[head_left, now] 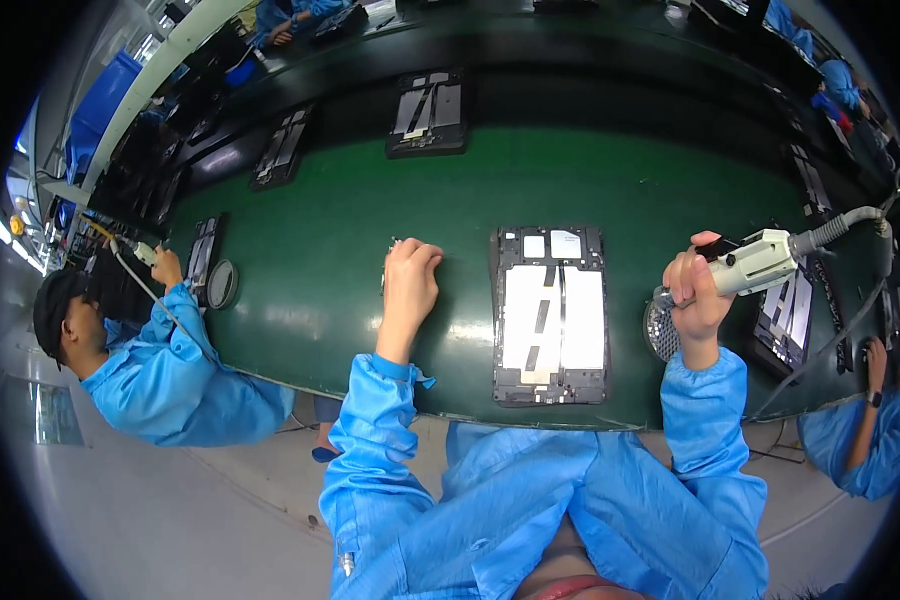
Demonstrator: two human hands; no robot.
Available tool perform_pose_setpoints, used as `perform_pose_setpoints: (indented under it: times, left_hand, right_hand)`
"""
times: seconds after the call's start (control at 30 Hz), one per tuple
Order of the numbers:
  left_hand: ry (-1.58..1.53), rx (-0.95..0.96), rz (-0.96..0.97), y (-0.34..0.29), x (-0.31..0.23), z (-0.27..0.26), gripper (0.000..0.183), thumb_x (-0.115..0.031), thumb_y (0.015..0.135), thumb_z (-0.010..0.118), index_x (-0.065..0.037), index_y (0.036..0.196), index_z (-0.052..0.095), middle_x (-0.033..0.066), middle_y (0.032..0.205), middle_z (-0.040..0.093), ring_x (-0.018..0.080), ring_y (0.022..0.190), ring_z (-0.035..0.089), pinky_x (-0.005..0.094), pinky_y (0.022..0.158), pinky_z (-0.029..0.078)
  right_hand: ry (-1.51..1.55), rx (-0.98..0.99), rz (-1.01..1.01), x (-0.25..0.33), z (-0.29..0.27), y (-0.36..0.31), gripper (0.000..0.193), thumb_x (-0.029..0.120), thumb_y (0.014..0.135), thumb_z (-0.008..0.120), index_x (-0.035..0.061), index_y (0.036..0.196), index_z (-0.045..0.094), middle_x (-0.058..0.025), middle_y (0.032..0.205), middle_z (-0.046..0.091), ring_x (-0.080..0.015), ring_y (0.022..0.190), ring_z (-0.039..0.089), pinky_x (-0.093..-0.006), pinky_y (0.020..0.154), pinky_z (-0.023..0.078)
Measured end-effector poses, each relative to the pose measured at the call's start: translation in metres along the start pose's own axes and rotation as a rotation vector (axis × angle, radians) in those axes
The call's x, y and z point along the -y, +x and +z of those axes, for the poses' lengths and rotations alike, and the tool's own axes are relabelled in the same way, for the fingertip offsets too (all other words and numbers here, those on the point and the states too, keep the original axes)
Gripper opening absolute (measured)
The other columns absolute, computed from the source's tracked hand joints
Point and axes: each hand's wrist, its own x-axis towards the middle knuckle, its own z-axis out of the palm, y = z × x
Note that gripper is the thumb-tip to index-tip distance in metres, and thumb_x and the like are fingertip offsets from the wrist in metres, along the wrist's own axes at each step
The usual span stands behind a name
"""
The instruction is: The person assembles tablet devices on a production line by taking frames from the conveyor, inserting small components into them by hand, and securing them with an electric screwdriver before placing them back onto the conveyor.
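An opened tablet (510,300) with large white battery panels and a black frame lies flat on the green bench in front of me. My right hand (699,290) is wrapped around a pale electric screwdriver (760,266), to the right of the tablet. Below that hand, partly covered by it, sits a round dish (660,330) with a meshlike inside. My left hand (411,275) rests to the left of the tablet, fingers bent and drawn together. Small bits show at its far-left edge, but what the fingers hold is hidden.
More opened tablets lie on the dark far strip (427,115) and at the right (785,320). A grey hose (838,232) runs from the screwdriver to the right. At the left, a co-worker in blue (185,370) works beside a round dish (222,285). Another person's arm (865,410) reaches in at right.
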Motion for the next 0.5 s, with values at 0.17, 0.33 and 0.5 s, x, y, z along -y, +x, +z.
perform_pose_setpoints:
  times: [0.17, 0.33, 0.5]
  left_hand:
    - [-0.660, 0.115, -0.275, 0.039, -0.035, 0.018, 0.007, 0.001, 0.076, 0.062, 0.004, 0.082, 0.064, 0.0172, 0.076, 0.065, 0.0256, 0.068, 0.064, 0.0318, 0.063, 0.049]
    - [-0.621, 0.226, -0.243, 0.061, -0.033, 0.040, 0.006, 0.001, 0.076, 0.062, 0.004, 0.081, 0.064, 0.0169, 0.074, 0.065, 0.0265, 0.067, 0.064, 0.0312, 0.062, 0.048]
    - [-0.563, 0.248, -0.152, 0.065, -0.036, 0.047, 0.003, 0.001, 0.075, 0.061, 0.003, 0.077, 0.062, 0.0161, 0.075, 0.060, 0.0307, 0.071, 0.060, 0.0372, 0.065, 0.046]
  right_hand:
    - [0.043, -0.023, 0.054, -0.003, 0.023, 0.008, 0.019, 0.006, 0.087, 0.050, -0.0023, 0.105, 0.048, 0.0012, 0.054, 0.038, -0.0077, 0.044, 0.037, -0.0254, 0.047, 0.037]
    - [0.035, 0.019, 0.028, -0.012, 0.035, 0.011, 0.019, 0.005, 0.087, 0.049, -0.0026, 0.104, 0.048, 0.0008, 0.053, 0.039, -0.0081, 0.043, 0.037, -0.0260, 0.047, 0.038]
    - [0.047, 0.052, 0.014, -0.018, 0.040, 0.015, 0.019, 0.004, 0.086, 0.048, -0.0034, 0.104, 0.048, 0.0009, 0.053, 0.039, -0.0080, 0.042, 0.037, -0.0261, 0.047, 0.039]
